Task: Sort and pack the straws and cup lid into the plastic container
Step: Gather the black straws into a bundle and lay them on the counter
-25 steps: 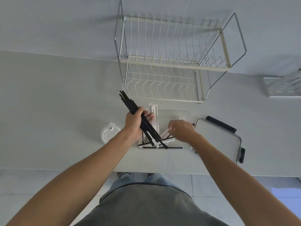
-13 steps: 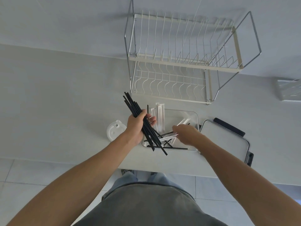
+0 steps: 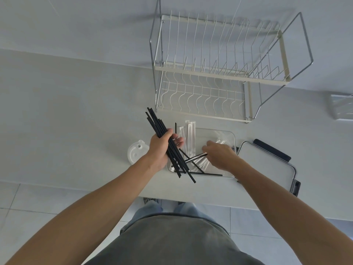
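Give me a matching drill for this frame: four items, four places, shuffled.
Items:
1. black straw bundle
2. cup lid
3. container lid
4. dish rack

Places:
A. flat on the counter, right of the container
B. at the back of the counter, by the wall
C. gripped in the left hand
D. on the counter, left of the left hand

Pairs: 1-C, 2-D, 3-A, 4-B
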